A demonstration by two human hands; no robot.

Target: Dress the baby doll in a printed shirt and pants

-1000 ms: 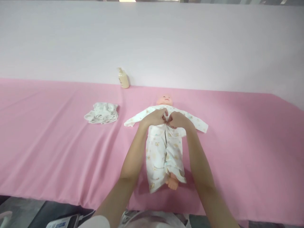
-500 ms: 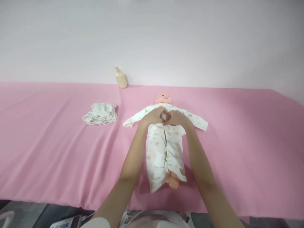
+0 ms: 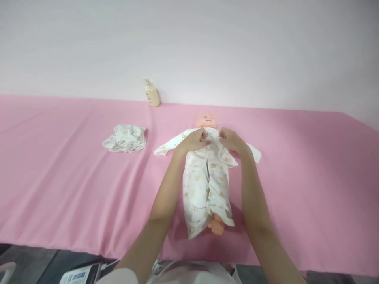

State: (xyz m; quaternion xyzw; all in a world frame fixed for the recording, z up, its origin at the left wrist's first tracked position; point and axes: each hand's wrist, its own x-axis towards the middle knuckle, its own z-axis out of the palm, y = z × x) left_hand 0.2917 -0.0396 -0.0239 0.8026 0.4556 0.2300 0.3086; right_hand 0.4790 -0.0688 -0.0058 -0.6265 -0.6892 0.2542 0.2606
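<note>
A baby doll point(image 3: 206, 121) lies on its back, dressed in a white patterned top point(image 3: 174, 145) with long sleeves spread wide. White patterned trousers point(image 3: 197, 189) cover its legs, and one foot point(image 3: 217, 226) sticks out at the bottom. At the doll's chest, my left hand point(image 3: 196, 141) has its fingers closed on the top's front. To the right, my right hand point(image 3: 231, 141) pinches the top's front panel near the neck, and that panel's lower corner is lifted and turned. The doll's arms are hidden in the sleeves.
Folded white cloths point(image 3: 127, 139) lie on the pink-covered table point(image 3: 74, 177) to the left. A pump bottle point(image 3: 152, 94) stands at the back by the wall. Below the table's front edge, a device with a label point(image 3: 78, 276) shows at the lower left.
My hands were together at the chest and are now apart. My right hand has moved right and up, with the right front panel raised and partly folded.
</note>
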